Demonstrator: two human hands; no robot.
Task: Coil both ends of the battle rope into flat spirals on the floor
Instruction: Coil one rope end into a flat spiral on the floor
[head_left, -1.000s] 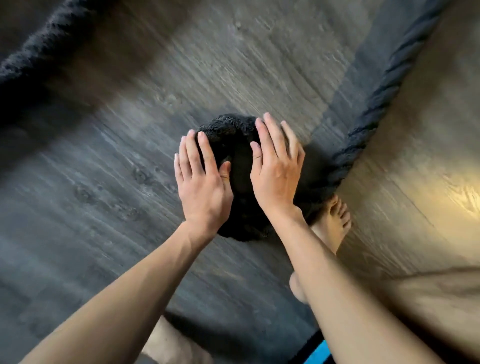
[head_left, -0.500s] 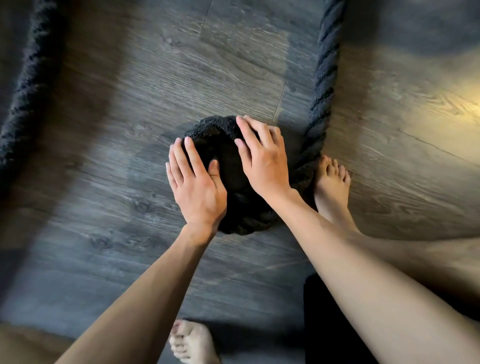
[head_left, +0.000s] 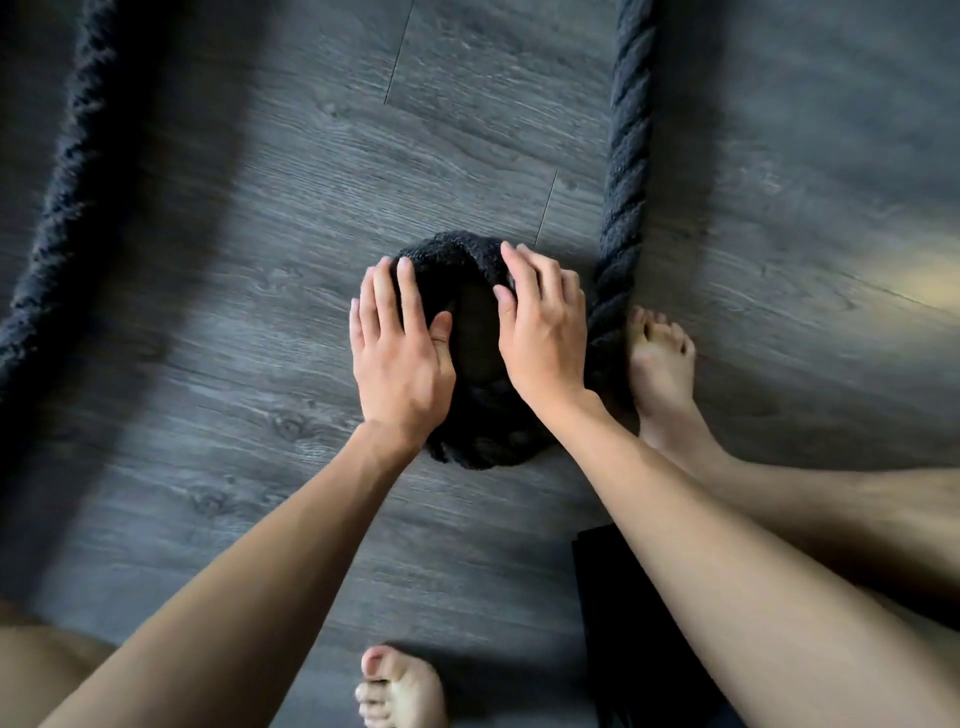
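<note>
Your left hand and right hand lie flat and unclenched, pressing the black battle rope coil onto the floor.

Both hands cover much of the small coil; the left rope run is blurred.

battle rope: black, twisted-strand pattern | floor: dark grey wood-grain planks, warm yellowish patch at right edge of frame | cloth, lower right: plain black
</note>
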